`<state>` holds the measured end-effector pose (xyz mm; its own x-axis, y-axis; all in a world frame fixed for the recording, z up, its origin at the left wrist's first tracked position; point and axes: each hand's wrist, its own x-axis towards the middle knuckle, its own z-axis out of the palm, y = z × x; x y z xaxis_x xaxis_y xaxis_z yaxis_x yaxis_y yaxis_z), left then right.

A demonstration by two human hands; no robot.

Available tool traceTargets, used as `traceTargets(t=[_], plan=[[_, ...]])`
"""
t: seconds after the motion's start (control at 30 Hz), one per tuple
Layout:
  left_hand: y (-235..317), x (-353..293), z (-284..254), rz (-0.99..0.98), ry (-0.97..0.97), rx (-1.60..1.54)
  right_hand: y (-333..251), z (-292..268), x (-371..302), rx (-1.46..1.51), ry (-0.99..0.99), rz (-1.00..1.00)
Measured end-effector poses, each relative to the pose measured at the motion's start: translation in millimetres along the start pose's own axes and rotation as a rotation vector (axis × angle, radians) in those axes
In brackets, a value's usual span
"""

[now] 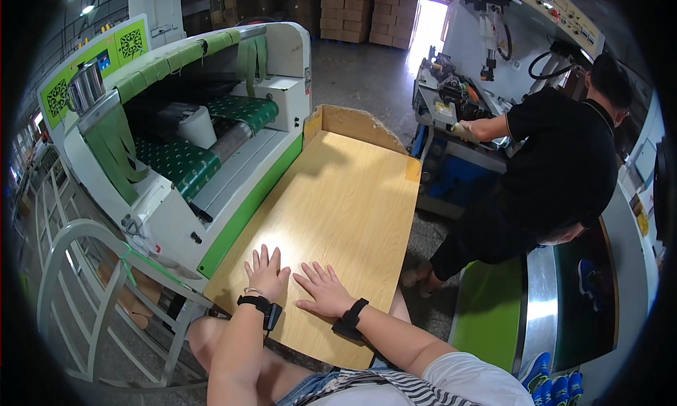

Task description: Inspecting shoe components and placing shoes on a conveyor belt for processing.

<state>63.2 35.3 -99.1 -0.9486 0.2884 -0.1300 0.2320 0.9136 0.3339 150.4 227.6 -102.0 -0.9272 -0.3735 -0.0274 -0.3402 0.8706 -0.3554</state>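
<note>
Right at the centre, the wood-grain table [345, 216] is placed between a green-and-white machine [243, 159] on the left and a co-worker [564, 159] on the right, its near end seen over the wearer's lap. On its near half the left hand [266, 273] is laid palm down, fingers fanned open; just beside it the right hand [326, 291] is laid flat too, fingers spread, and nothing is gripped by either of the hands. A black band is worn on each wrist. Across the far end, a cardboard panel [360, 122] is stood upright. Over on the left, a dotted green belt [169, 163] is held within the machine, and a metal jug [85, 89] is perched at its left end. A curved railing [92, 227] is seen near left. On the right, an arm is stretched by the black-clad co-worker toward a second machine [529, 25]. Near right, blue shoes [560, 390] are grouped; far off, cardboard boxes [343, 15] are stacked.
</note>
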Motion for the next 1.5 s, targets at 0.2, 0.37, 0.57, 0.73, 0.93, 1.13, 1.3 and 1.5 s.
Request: traceTargets(t=[0.2,0.37,0.57,0.73,0.93,1.13,1.3,1.5], plan=[[1.5,0.2,-0.8,0.001,-0.008,-0.008,1.7,1.3,0.1,0.0,0.006,0.003],[1.9,0.0,-1.9,-0.008,-0.019,-0.002,1.3,1.7,0.7,-0.002,0.005,-0.001],[1.6,1.1,-1.1,-0.01,-0.03,0.004,2.2,2.3,0.5,-0.001,0.01,0.0],[-0.3,1.0,0.9,-0.003,-0.011,0.004,2.0,2.2,0.5,-0.002,0.015,-0.007],[0.5,1.5,0.4,0.002,-0.012,0.008,1.5,2.2,0.4,-0.006,0.01,0.0],[-0.5,1.6,0.5,0.005,-0.012,0.006,1.5,2.8,1.2,-0.008,0.002,0.006],[-0.8,2.1,1.7,0.01,-0.009,0.007,1.9,2.0,0.6,-0.002,0.007,0.003],[0.0,2.5,1.1,-0.002,-0.012,0.008,2.2,2.0,1.0,-0.014,0.008,-0.001]])
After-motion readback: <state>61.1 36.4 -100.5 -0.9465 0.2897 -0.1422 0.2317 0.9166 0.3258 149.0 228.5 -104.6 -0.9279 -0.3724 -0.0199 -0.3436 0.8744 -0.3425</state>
